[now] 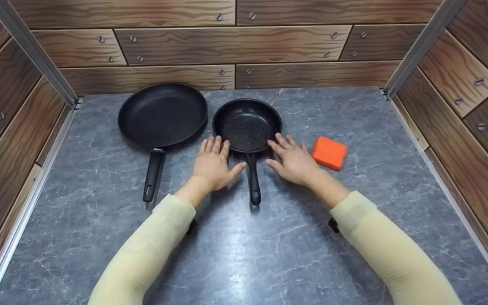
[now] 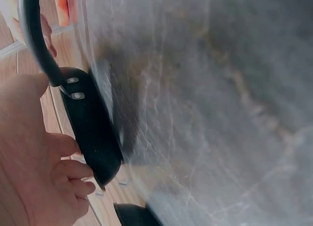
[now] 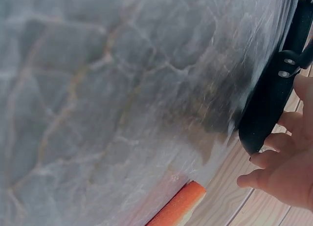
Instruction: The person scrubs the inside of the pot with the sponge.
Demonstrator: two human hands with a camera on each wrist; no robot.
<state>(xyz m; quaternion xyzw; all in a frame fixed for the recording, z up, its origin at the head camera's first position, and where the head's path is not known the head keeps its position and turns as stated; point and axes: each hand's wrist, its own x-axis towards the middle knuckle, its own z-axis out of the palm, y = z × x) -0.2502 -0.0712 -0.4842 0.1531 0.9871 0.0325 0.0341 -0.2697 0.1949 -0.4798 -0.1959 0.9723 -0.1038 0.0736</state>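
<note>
A small black frying pan [image 1: 248,127] with a speckled inside sits in the middle of the table, its handle [image 1: 253,180] toward me. My left hand [image 1: 213,167] is at the pan's near left rim, fingers straight and pointing away from me, thumb out toward the handle. On the other side, my right hand [image 1: 293,161] has its spread fingers by the near right rim. Neither hand is wrapped round the pan. In the left wrist view the fingertips lie along the pan's side wall [image 2: 93,123]. An orange sponge [image 1: 329,152] lies just right of my right hand.
A larger black frying pan [image 1: 163,114] stands at the back left, its handle [image 1: 153,176] pointing toward me. The grey marbled table [image 1: 244,254] is enclosed by wood-patterned walls [image 1: 231,44] at the back and both sides, with metal posts at the corners.
</note>
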